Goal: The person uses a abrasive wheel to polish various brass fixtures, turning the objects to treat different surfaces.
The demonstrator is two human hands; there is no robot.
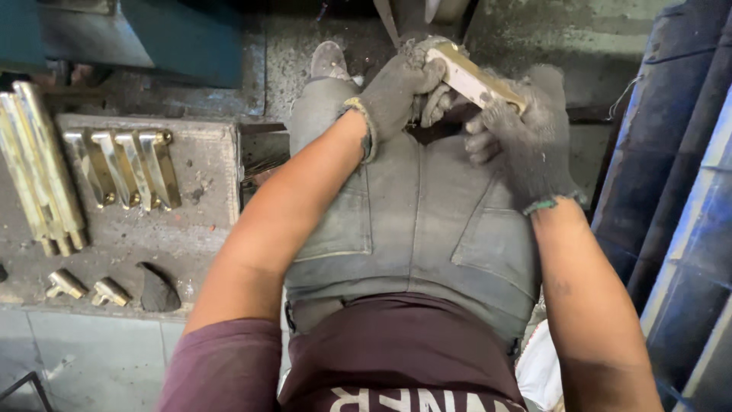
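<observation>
Both my hands wear grey knit gloves and hold one flat brass bar (474,78) above my knees. My left hand (399,89) grips its upper left end. My right hand (522,136) closes around its lower right end. The bar lies slanted, with a pale flat face turned up. I sit in grey trousers (415,221), and my arms reach forward over my lap.
To my left a low grey slab (206,198) carries a row of several brass handle pieces (126,164), a bundle of longer brass bars (38,164), two small brass fittings (84,288) and a dark lump (158,290). Dark blue-grey panels (679,191) stand at the right.
</observation>
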